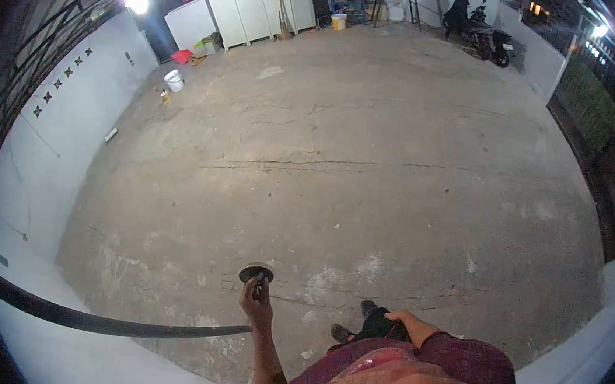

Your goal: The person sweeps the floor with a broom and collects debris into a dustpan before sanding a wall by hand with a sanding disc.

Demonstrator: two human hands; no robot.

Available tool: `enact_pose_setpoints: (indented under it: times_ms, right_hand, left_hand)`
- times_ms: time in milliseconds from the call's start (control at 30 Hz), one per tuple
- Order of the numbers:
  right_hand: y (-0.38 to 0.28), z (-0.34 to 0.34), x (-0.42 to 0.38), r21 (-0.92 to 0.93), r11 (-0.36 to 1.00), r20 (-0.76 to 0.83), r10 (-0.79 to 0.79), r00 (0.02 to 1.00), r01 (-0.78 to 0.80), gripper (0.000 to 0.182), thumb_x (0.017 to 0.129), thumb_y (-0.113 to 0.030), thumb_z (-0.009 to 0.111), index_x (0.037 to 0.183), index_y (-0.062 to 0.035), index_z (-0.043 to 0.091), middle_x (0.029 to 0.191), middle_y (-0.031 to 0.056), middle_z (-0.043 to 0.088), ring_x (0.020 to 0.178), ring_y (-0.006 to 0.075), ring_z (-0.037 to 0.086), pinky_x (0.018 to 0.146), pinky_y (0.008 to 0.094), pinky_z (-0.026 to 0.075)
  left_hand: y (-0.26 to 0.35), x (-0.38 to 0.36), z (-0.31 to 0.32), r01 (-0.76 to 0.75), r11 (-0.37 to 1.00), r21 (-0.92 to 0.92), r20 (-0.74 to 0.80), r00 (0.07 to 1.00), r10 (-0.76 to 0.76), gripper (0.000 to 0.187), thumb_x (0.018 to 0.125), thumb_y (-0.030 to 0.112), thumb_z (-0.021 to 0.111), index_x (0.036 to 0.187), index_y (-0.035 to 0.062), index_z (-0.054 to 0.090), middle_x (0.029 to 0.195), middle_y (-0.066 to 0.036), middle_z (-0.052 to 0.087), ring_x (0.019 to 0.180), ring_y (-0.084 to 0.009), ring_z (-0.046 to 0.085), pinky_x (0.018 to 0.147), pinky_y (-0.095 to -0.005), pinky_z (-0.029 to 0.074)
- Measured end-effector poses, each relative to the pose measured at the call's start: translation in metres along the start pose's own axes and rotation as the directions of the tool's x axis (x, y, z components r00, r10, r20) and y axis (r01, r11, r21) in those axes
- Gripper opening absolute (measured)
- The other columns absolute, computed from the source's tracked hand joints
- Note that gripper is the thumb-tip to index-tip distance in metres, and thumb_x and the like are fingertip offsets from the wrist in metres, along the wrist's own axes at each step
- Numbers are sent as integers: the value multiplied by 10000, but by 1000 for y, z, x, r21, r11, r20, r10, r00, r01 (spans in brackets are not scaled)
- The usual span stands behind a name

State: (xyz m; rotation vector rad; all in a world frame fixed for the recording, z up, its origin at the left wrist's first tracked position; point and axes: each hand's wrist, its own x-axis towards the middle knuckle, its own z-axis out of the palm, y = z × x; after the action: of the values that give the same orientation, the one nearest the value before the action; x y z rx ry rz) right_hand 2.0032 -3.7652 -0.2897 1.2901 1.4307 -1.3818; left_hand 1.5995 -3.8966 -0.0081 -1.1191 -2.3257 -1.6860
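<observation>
My left hand (256, 307) reaches out over the concrete floor, its fingers closed on a small round disc (244, 272) with a dark face and a pale rim. What kind of disc it is, I cannot make out. Close to my body, my right hand (397, 317) rests against my dark trousers (382, 327). Its fingers are too small and partly hidden to read. Below it are my dark shoes (342, 333) on the floor.
Cracked concrete floor (364, 220) spreads ahead. A dark curved band (102, 324) crosses the lower left. A white bucket (174, 81) stands by the left wall. At the back are white cabinets (255, 5), a broom (282, 19), a yellowish bucket (339, 22) and a motorbike (485, 40).
</observation>
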Motion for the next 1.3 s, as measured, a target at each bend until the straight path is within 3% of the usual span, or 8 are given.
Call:
enact_pose_setpoints:
  times_ms: [233,600,833,933,1067,1133,1200,1300]
  right_hand:
    - [0,5,4,-33,999,-34,41,999,-43,591,873,-506,580,1247,-51,618,1201,231,626,1104,369,620,926,474,492]
    - [-14,-7,28,-84,993,-149,75,986,-88,582,868,-505,574,1226,-50,636,1171,245,641,1093,380,627,923,471,494]
    - [-45,-42,57,-172,978,-476,22,879,-118,578,865,-504,570,1212,-49,647,1153,255,650,1085,388,632,921,469,495]
    - [-91,-78,31,1,952,-553,-255,794,307,552,871,-467,611,1172,-6,643,1076,262,673,1013,413,652,885,482,510]
    - [-182,-140,-33,-169,644,-648,-643,408,746,468,912,-403,641,1137,7,635,989,181,707,890,329,684,808,425,533]
    - [-222,-170,-125,-100,552,-587,-704,398,828,445,945,-428,606,1070,-4,652,859,120,691,752,218,659,718,383,531]
    - [-243,-195,-162,-9,507,-521,-738,429,862,446,960,-442,587,1042,-8,649,802,94,665,705,180,629,675,359,520]
    - [-250,-217,-184,127,434,-427,-788,445,892,464,984,-466,547,994,-11,637,725,66,631,640,142,598,617,332,506]
  left_hand:
    - [-17,2,9,-150,989,0,-33,988,150,168,880,89,722,1019,4,679,921,-105,697,797,-176,661,677,-301,526]
    - [-28,13,12,-44,988,-147,3,999,44,165,872,54,721,1023,2,679,1008,-136,718,902,-224,696,778,-333,557]
    - [-4,28,36,-66,988,-140,35,997,72,179,870,46,720,1039,8,678,994,-143,720,903,-225,701,790,-348,555]
    - [-1,32,55,-34,995,-97,83,996,42,181,868,46,720,1044,17,686,983,-132,722,895,-196,696,754,-329,554]
    - [-3,36,113,33,987,-155,59,998,-24,203,873,63,716,1071,27,690,959,-115,722,861,-163,690,714,-311,549]
    - [19,46,141,-205,977,-51,54,977,208,253,874,81,717,1121,39,679,935,-88,733,835,-129,688,637,-281,535]
    - [-20,43,178,70,990,-118,235,971,-41,270,881,100,713,1138,30,667,900,-80,733,824,-131,689,609,-290,526]
    - [39,63,222,3,994,-113,300,953,31,301,900,141,698,1186,59,652,905,-85,734,798,-161,697,601,-305,519]
